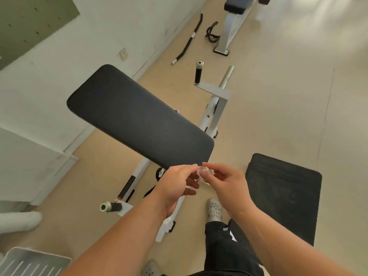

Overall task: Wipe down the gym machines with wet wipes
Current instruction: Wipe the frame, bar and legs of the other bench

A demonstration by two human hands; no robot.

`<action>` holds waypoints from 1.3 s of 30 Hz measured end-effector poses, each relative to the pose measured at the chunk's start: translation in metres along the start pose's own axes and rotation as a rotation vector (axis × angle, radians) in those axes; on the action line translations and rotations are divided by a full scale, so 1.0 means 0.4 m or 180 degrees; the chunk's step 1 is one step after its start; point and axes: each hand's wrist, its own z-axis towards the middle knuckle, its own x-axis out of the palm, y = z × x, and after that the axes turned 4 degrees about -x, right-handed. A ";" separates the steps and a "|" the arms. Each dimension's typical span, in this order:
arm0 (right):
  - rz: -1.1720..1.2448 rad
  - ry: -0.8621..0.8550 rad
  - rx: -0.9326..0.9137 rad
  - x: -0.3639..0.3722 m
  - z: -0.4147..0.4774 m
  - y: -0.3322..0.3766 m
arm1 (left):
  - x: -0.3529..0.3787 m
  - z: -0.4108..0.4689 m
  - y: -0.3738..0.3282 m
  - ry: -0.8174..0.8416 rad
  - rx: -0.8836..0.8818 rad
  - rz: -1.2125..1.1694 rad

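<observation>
The person's forearms (pixel 123 232) enter from the near edge and converge on a small, bunched wet wipe (pixel 204 173). The left hand (pixel 176 184) pinches one edge between thumb and fingertips, its other fingers loosely curled. The right hand (pixel 226 181) pinches the opposite side, fingers curled round it. The wipe is held in the air between the hands and touches no machine.

The step in hand appears to be unfolding the wipe. The edges should be drawn apart evenly into a flat sheet, because a bunched wipe would cover little surface.

Just beyond the hands lies the black pad (pixel 139 120), the likely first surface. It is best wiped in overlapping strokes along its length. Farther off, to the right of the hands, stand the white frame (pixel 212 114) and the grip handle (pixel 198 73).
</observation>
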 end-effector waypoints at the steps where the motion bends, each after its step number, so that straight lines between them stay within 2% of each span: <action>1: -0.0005 0.0029 0.0063 -0.030 0.059 -0.011 | 0.026 0.041 -0.031 -0.0056 -0.0039 -0.0058; 5: -0.0068 0.0055 0.0071 -0.145 0.278 -0.004 | 0.108 0.173 -0.149 -0.0361 -0.0070 -0.0205; 11: 0.0151 0.0320 0.0072 -0.209 0.476 0.072 | 0.097 0.245 -0.275 -0.1007 0.0001 -0.0242; 17: 0.0154 0.0649 0.0133 -0.235 0.527 0.100 | 0.116 0.293 -0.361 -0.0917 0.0222 -0.0282; 21: 0.0143 0.0410 -0.0057 -0.250 0.549 0.113 | 0.131 0.313 -0.388 -0.0849 0.0265 -0.0259; 25: 0.0000 0.0421 -0.0020 -0.279 0.575 0.127 | 0.154 0.377 -0.423 -0.0851 0.0208 -0.0340; 28: -0.0025 0.0444 0.0033 -0.340 0.656 0.136 | 0.190 0.457 -0.485 -0.0659 0.0272 -0.0385; 34: 0.0043 0.0541 0.0197 -0.459 0.979 0.112 | 0.262 0.751 -0.651 -0.0514 0.0320 -0.0799; 39: -0.0243 0.0683 -0.0057 -0.613 1.480 0.044 | 0.353 1.196 -0.899 -0.0678 0.0266 -0.1214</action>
